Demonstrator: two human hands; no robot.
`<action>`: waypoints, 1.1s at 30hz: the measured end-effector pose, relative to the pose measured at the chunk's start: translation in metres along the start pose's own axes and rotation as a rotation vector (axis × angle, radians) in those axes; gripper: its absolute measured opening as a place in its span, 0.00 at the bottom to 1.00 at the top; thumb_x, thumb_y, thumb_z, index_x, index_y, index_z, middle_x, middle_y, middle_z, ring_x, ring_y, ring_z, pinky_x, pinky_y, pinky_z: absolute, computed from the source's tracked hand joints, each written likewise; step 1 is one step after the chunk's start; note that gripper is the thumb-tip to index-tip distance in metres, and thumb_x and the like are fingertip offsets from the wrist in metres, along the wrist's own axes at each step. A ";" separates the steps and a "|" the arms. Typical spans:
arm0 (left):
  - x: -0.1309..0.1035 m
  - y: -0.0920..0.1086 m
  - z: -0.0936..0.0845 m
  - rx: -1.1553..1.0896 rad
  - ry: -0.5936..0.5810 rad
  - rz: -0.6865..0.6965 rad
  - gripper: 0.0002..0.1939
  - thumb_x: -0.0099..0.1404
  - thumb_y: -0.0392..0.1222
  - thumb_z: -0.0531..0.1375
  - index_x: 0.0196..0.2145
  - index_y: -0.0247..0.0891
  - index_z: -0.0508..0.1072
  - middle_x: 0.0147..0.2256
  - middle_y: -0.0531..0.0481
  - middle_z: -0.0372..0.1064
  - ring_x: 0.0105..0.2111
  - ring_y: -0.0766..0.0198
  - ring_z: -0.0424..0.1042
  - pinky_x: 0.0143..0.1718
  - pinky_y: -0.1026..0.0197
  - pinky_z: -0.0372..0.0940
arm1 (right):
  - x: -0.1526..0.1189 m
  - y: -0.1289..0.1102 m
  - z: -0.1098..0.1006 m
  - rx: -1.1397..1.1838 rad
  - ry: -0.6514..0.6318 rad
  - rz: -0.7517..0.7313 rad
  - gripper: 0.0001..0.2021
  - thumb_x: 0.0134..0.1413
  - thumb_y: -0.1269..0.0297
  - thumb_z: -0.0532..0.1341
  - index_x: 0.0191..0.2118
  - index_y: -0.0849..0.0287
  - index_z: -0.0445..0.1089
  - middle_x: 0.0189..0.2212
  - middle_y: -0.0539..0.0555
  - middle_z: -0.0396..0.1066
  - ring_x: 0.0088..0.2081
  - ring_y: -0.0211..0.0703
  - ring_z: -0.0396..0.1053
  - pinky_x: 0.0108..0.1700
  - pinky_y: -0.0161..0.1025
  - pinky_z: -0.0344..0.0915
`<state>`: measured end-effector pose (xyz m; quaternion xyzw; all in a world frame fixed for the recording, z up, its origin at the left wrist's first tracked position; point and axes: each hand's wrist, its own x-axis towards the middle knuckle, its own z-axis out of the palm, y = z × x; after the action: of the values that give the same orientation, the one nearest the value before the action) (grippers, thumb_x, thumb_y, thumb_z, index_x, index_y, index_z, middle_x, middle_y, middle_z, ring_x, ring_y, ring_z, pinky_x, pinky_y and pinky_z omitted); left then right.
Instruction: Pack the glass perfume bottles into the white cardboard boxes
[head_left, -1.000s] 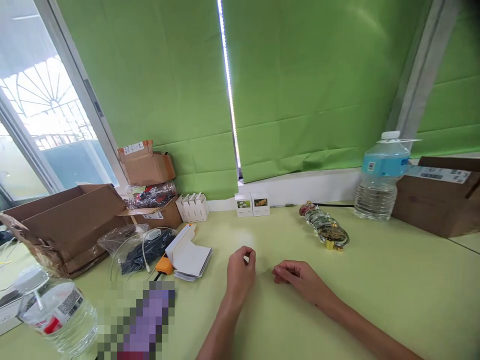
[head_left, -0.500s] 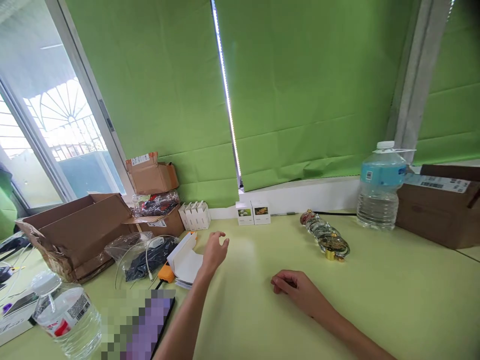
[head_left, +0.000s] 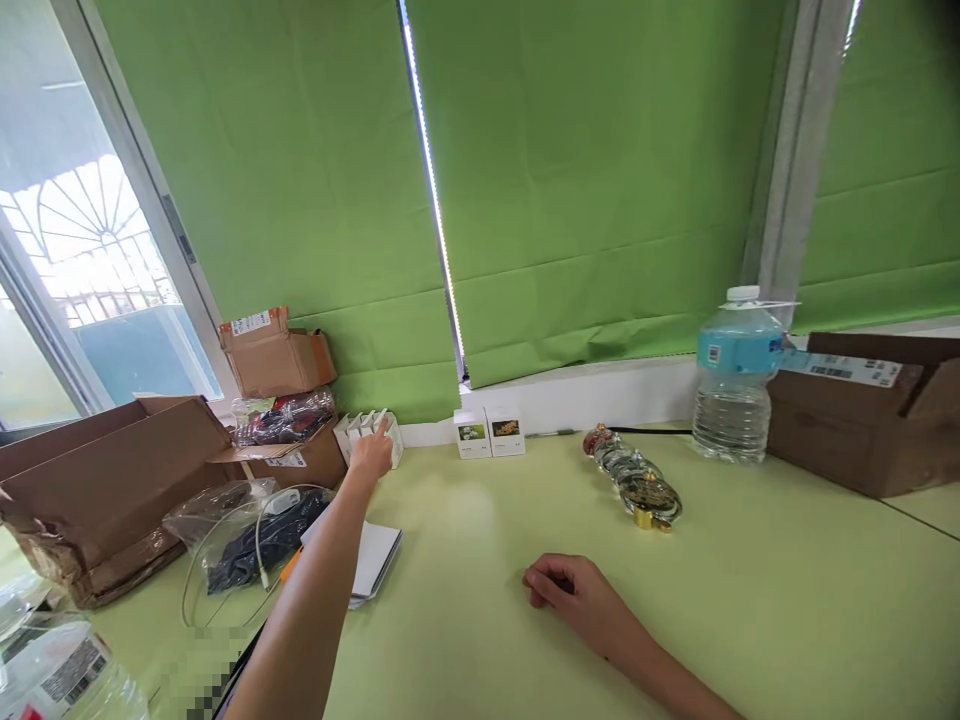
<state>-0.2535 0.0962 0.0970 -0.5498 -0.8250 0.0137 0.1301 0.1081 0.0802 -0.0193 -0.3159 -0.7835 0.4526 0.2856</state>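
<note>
My left hand [head_left: 373,453] is stretched out to the row of small white boxes [head_left: 358,428] at the back left. Its fingertips overlap the right-hand boxes, one finger pointing up, and it holds nothing that I can see; whether it touches them I cannot tell. Loosely curled, my right hand [head_left: 561,582] rests on the table [head_left: 465,620] with nothing visible in it. To the right of the row stand two white cartons with flower pictures, the left carton [head_left: 472,434] and the right carton [head_left: 507,433]. A folded white paper stack [head_left: 377,560] lies beside my left forearm.
Brown cardboard boxes [head_left: 112,490] and a bagged dark item with a cable [head_left: 274,540] are on the left. A water bottle [head_left: 64,665] is at the front left. Bangle-like rings [head_left: 630,480], a large water jug [head_left: 733,385] and another cardboard box [head_left: 847,430] are on the right.
My left hand has moved forward and left, from above the table by the papers to the small white boxes. My right hand stays curled on the table. The view has shifted slightly.
</note>
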 end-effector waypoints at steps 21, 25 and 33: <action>-0.011 0.013 -0.003 -0.052 0.174 0.201 0.11 0.65 0.42 0.55 0.40 0.33 0.72 0.45 0.43 0.68 0.43 0.60 0.70 0.46 0.54 0.66 | -0.001 -0.006 0.002 0.050 0.069 0.016 0.14 0.54 0.60 0.55 0.24 0.60 0.71 0.22 0.52 0.73 0.25 0.39 0.66 0.29 0.34 0.57; -0.038 0.041 -0.009 -0.142 0.334 0.274 0.15 0.69 0.40 0.47 0.39 0.35 0.73 0.48 0.42 0.67 0.42 0.62 0.71 0.48 0.58 0.65 | 0.000 -0.002 0.005 0.055 0.084 0.015 0.12 0.53 0.62 0.55 0.24 0.60 0.71 0.21 0.51 0.73 0.24 0.38 0.65 0.28 0.33 0.56; -0.131 0.106 -0.010 -0.537 0.603 0.327 0.13 0.68 0.45 0.50 0.40 0.41 0.72 0.46 0.47 0.69 0.44 0.62 0.71 0.48 0.60 0.65 | 0.001 0.007 0.003 0.090 0.249 0.000 0.18 0.48 0.64 0.59 0.47 0.57 0.67 0.42 0.54 0.70 0.28 0.37 0.65 0.33 0.36 0.62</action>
<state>-0.1079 0.0174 0.0624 -0.6668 -0.6266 -0.3422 0.2137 0.1069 0.0826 -0.0260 -0.3564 -0.7208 0.4446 0.3947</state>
